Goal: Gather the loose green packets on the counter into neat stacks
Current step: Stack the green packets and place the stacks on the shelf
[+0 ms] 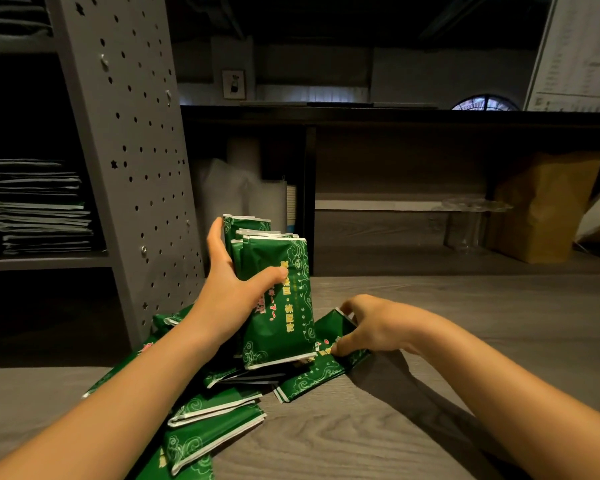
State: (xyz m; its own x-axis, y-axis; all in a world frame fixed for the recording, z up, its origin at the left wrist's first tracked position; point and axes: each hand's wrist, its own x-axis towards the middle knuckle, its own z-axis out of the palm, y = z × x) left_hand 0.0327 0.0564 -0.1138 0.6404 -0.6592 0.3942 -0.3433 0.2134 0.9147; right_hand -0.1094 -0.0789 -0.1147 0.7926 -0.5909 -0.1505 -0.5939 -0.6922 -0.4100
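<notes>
From the head camera, the left hand (236, 282) is wrapped round an upright bundle of green packets (278, 306). Its thumb lies across the front and its fingers go behind, and the bundle's lower edge stands on the heap. Just to the right, the right hand (371, 327) is curled down, its fingertips pinching the far end of a single flat packet (321, 367) that lies on the counter (447, 393). That packet's long axis runs on a slant, from near-left up to far-right, and its near end is tucked at the foot of the bundle. The right hand is plainly the nearer, and I'd say the packet needs lifting and turning upright to match the bundle. The other loose packets (208, 420) sprawl near-left, under the left forearm and close to the perforated shelf panel (132, 168), which hems that side in. The open room lies to the right, on bare wood.
</notes>
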